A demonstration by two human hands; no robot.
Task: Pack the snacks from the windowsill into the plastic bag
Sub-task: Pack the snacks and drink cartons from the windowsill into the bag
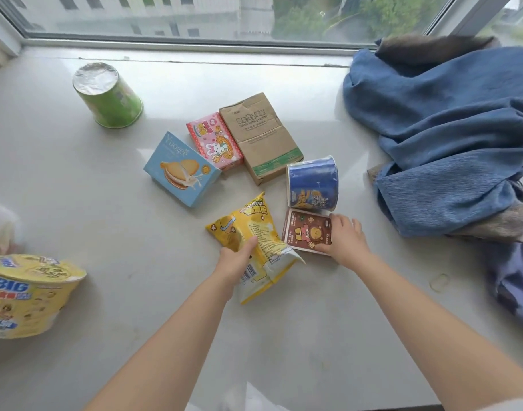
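Snacks lie on the pale windowsill [76, 179]. My left hand [235, 258] grips a yellow snack bag [254, 232], tilted near the middle. My right hand [344, 234] holds the right edge of a brown box with a bear picture [306, 229], thumb under its near edge. Behind it stands a blue cup [313, 182]. Farther back lie a brown cardboard box [260, 134], a pink rabbit box [214, 140] and a light blue biscuit box [181, 170]. A green cup [107, 94] stands upside down at the back left. A yellow noodle bowl [25, 295] lies at the left edge.
A heap of blue cloth [447, 129] covers the right side of the sill. The window frame [180, 44] runs along the back. Something white, perhaps plastic [0, 223], shows at the far left edge, and more of it at the bottom [245, 398].
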